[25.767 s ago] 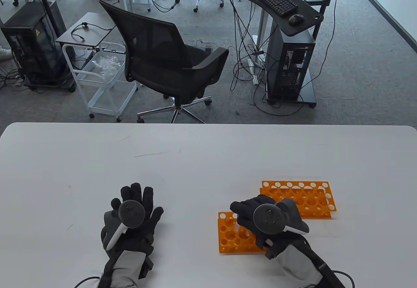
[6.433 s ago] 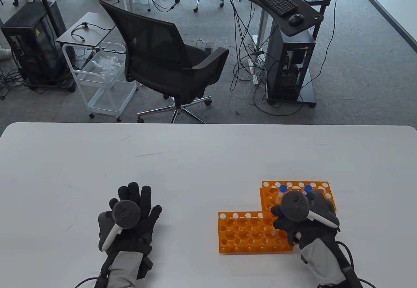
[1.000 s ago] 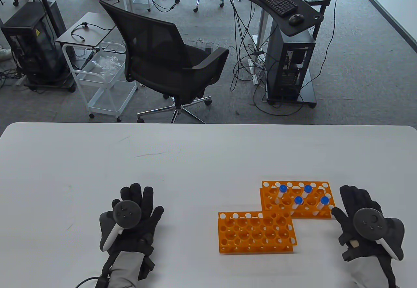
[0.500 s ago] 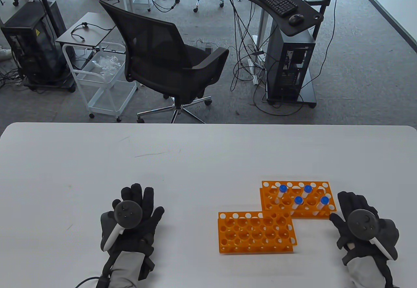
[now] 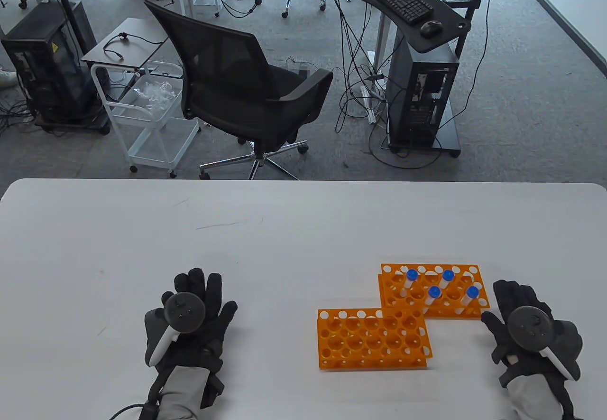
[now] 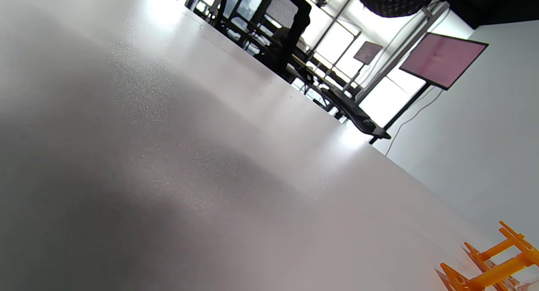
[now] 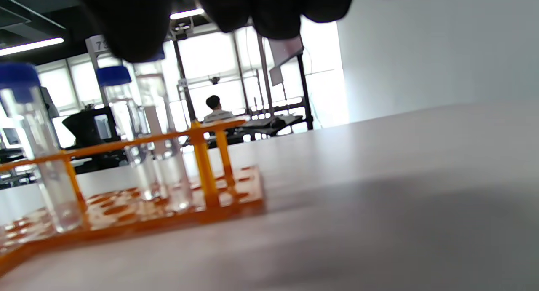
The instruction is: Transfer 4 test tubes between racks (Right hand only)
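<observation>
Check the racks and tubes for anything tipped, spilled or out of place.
Nothing stands out. All four blue-capped tubes stand in the far rack; the near rack holds none. Both racks sit flat on the table, and the right hand rests beside them, holding nothing.

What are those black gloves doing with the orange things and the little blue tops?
A person in sensor gloves has been moving test tubes. Four blue-capped tubes stand in the far orange rack, and the near orange rack has no tubes in it. The right hand rests flat on the table just right of the far rack, holding nothing. The left hand lies flat on the table too, away from both racks. The job looks finished.
</observation>
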Demonstrator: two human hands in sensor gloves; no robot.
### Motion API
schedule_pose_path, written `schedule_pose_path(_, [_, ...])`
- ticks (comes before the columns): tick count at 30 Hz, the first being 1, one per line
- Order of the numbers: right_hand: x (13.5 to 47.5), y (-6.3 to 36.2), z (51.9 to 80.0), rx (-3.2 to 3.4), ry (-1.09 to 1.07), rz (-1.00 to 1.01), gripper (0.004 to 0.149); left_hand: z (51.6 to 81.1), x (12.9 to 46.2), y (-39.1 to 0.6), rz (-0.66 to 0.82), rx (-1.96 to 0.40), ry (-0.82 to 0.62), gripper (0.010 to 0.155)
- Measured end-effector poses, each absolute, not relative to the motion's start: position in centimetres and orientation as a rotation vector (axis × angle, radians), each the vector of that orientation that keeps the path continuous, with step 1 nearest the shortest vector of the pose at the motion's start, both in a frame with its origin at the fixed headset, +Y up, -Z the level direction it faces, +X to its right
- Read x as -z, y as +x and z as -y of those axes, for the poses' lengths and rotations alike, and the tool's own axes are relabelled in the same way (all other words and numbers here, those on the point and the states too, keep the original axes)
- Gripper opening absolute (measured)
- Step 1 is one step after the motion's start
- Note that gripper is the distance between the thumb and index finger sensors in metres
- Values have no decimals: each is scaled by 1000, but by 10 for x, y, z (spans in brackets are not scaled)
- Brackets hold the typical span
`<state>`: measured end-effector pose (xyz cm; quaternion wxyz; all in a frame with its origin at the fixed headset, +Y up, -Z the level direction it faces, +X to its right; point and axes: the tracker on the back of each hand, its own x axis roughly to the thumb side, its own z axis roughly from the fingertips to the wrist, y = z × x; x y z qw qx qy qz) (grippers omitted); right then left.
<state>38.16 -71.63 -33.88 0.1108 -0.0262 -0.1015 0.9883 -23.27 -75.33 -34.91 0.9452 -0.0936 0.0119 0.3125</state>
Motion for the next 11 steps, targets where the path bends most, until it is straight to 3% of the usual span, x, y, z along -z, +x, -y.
schedule_pose_path(11, [338,383,716,-2901,-74,300,70,753,349,-234,-27,-634,-188,69])
